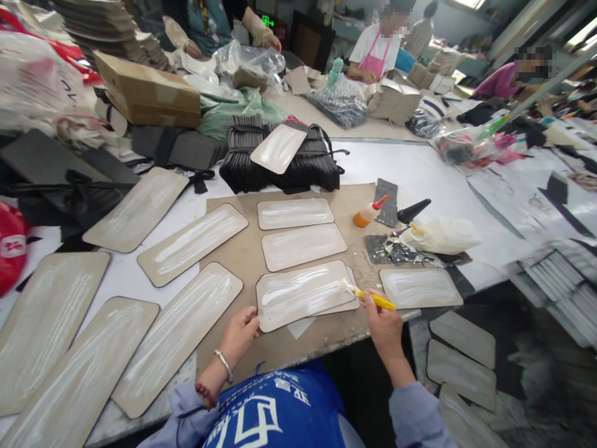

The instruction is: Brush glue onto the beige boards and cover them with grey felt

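Note:
My right hand (383, 323) is closed round a yellow brush (379, 300), whose whitish bristles touch the right end of a beige rounded panel (298, 295). White streaks run along that panel, and another panel lies partly under it. At the panel's lower left corner is my left hand (240, 333), its fingers bent against the edge. Further streaked panels lie above it, such as the one at the top (296, 213), and a small one (421, 288) is to the right of the brush.
A white glue container (441, 236) and an orange bottle (366, 216) stand behind the brush. Strapped dark stacks (280, 158) and a cardboard box (149, 93) sit further back. Several large streaked panels (180, 336) spread over the left side. Other people work across the table.

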The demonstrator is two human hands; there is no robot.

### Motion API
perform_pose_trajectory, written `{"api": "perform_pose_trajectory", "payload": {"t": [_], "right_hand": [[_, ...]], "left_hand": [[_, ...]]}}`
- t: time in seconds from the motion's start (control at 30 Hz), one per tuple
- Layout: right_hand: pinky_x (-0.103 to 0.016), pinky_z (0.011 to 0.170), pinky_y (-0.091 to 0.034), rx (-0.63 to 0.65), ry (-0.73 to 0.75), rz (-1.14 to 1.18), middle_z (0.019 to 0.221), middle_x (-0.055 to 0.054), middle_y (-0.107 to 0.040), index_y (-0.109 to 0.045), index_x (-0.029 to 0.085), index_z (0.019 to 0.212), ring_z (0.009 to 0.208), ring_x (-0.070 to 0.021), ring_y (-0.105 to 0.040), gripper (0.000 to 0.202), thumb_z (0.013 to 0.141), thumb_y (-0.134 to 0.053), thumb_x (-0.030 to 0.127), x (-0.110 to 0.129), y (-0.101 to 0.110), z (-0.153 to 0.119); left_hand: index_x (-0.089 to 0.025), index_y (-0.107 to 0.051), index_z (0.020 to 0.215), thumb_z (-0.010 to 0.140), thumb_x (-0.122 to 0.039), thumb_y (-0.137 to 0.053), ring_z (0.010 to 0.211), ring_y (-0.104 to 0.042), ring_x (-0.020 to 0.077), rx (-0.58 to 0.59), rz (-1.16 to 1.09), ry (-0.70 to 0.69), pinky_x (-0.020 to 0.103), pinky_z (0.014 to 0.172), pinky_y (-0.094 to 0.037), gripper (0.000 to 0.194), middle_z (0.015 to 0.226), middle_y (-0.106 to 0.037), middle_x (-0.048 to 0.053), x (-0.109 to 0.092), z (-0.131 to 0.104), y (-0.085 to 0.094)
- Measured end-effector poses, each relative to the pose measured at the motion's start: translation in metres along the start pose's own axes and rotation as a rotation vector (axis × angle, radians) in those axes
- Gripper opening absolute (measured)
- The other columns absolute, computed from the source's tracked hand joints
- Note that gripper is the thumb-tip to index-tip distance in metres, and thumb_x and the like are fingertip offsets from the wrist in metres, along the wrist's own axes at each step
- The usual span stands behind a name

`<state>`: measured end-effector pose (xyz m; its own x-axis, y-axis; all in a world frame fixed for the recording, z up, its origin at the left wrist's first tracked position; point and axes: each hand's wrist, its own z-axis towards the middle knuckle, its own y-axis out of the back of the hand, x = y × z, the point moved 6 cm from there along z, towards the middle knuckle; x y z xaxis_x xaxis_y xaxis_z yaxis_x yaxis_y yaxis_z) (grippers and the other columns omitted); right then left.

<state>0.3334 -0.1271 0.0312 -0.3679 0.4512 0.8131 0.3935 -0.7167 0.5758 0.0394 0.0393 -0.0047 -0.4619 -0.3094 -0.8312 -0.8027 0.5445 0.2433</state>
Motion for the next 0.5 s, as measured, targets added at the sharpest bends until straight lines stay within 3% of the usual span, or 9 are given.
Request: {"api": "perform_pose_trajectory", "payload": {"t": [0.2,0.33,0.5], "right_hand": [[-0.035,0.069,-0.051,0.095,-0.192,0.229,0.072,-0.010,-0.068,-0.060,0.011,0.090,0.068,-0.0222,-0.065,0.054,0.072,-0.050,0.061,-0.018,-0.026,0.034],[-0.036,0.071,-0.049,0.044,-0.169,0.107,0.069,-0.008,-0.067,-0.060,0.015,0.086,0.069,-0.0231,-0.065,0.051,0.072,-0.048,0.062,-0.020,-0.013,0.049],[-0.034,0.069,-0.047,0.060,-0.073,0.036,0.071,-0.007,-0.066,-0.059,0.015,0.090,0.069,-0.0218,-0.063,0.046,0.077,-0.045,0.058,-0.009,0.010,0.040]], "left_hand": [[-0.020,-0.047,0.055,0.055,-0.035,-0.047,0.044,-0.047,0.0112,-0.034,0.038,-0.008,0.024,0.047,-0.040,0.015,0.048,-0.047,-0.005,-0.004,-0.001,-0.001],[-0.019,-0.048,0.056,0.056,-0.036,-0.049,0.045,-0.047,0.0111,-0.028,0.051,-0.003,0.024,0.047,-0.040,0.017,0.049,-0.049,-0.004,-0.001,-0.002,-0.002],[-0.018,-0.051,0.059,0.057,-0.034,-0.052,0.046,-0.047,0.0104,-0.049,0.025,-0.002,0.023,0.046,-0.039,0.017,0.051,-0.052,-0.003,-0.004,-0.007,-0.002]]}}
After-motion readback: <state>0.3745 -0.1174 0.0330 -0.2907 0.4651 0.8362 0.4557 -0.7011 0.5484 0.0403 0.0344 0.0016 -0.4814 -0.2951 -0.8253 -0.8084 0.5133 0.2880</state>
